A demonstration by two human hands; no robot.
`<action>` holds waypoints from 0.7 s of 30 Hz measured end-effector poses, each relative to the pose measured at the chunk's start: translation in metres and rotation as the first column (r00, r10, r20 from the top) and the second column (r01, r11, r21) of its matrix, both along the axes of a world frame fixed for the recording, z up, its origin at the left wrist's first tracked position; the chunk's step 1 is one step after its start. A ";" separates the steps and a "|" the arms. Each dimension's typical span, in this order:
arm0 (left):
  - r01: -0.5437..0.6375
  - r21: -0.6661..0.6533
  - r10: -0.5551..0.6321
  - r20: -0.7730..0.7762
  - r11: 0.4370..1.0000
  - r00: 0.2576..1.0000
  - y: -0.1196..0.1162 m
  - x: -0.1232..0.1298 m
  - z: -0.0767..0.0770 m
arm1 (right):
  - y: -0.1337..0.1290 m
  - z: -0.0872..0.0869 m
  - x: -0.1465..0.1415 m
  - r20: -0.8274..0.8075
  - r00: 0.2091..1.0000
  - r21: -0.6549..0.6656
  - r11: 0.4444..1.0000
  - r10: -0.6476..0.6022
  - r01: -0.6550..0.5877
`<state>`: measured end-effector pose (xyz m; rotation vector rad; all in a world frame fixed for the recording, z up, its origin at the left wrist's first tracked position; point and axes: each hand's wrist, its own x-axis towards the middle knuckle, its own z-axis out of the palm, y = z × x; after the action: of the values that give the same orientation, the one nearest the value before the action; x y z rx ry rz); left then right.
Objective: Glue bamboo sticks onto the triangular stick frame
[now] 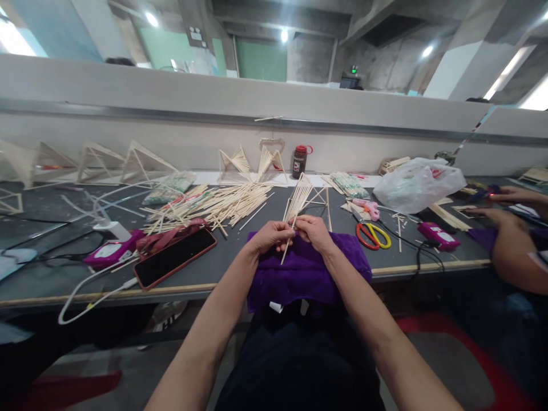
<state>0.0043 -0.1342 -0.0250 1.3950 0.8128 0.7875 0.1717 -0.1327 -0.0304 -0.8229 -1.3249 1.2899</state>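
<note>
My left hand (274,235) is closed in a pinch on a thin wooden stick (286,251), whose lower end slants down past the fingers. My right hand (314,233) meets it, fingertips closed around the same stick. Just beyond the fingers stands a wooden stick model (299,194) with a fan of close-set sticks and an open frame at its right. Whether the held stick touches the model is hidden by my fingers. Under both wrists a folded purple cloth (308,268) lies over the table's front edge.
Loose sticks (231,205) are heaped to the left, behind a phone (175,260). On the right lie scissors (373,236), a pink glue gun (367,209) and a plastic bag (417,185). A bottle (299,161) stands behind. Another person's arm (518,245) reaches in at far right.
</note>
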 end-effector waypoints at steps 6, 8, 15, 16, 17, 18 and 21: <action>0.033 -0.003 -0.033 0.005 0.999 0.999 -0.002 -0.001 0.001 | 0.000 0.000 0.003 0.039 0.999 0.037 0.999 0.007 -0.009; 0.055 -0.008 -0.055 0.014 0.998 0.998 -0.002 -0.002 0.002 | 0.000 -0.001 0.003 0.046 0.999 0.041 0.999 0.011 -0.013; 0.123 -0.049 -0.117 0.109 0.991 0.987 -0.002 -0.007 0.003 | 0.002 0.002 0.006 -0.095 0.993 -0.005 0.998 -0.070 0.070; 0.127 -0.047 -0.120 0.126 0.991 0.985 -0.003 -0.007 0.003 | 0.002 0.003 0.008 -0.137 0.988 -0.014 0.997 -0.073 0.072; 0.126 -0.043 -0.119 0.144 0.991 0.982 -0.003 -0.008 0.003 | 0.002 0.004 0.009 -0.179 0.982 -0.022 0.998 -0.059 0.056; 0.121 -0.037 -0.113 0.161 0.992 0.980 -0.003 -0.008 0.003 | 0.002 0.005 0.011 -0.221 0.975 -0.030 0.999 -0.028 0.021; 0.096 -0.035 -0.088 0.179 0.995 0.980 -0.003 -0.008 0.003 | 0.002 0.008 0.013 -0.302 0.947 -0.054 0.990 0.108 -0.131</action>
<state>-0.0038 -0.1374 -0.0221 1.2938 0.6196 0.8050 0.1851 -0.1310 -0.0222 -0.5747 -1.1034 1.5012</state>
